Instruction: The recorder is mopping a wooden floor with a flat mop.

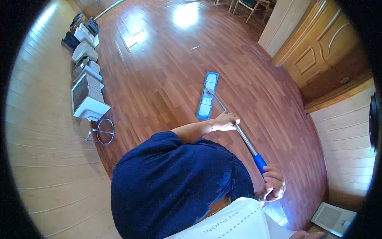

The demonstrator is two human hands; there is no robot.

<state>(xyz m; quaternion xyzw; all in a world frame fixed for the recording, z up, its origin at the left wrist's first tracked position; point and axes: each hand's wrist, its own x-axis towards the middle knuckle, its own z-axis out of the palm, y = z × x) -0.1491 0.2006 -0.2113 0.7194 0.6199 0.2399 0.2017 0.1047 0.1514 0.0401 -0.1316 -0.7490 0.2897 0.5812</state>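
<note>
Flat mop (pixel 246 139), pad (pixel 205 109) resting on the floor (pixel 159 93): pole (pixel 250 145) gripped by the left hand (pixel 225 121), blue handle (pixel 260 163) enclosed by the right hand (pixel 273 184). Wiping is apparently in hand; for the next stroke, flat pad contact would be required.

Blue grip (pixel 259 162): end is hidden in right hand (pixel 273 184)
Pole (pixel 246 139): partly covered by left hand (pixel 225 120)
Chair (pixel 250 4): cut by upper edge
Dark wall object (pixel 373 123): kind unclear

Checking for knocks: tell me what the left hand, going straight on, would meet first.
The left hand, gripping the metal mop pole, would pass above the plank floor and likely meet the panelled wooden door first, though depth is unclear.
</note>
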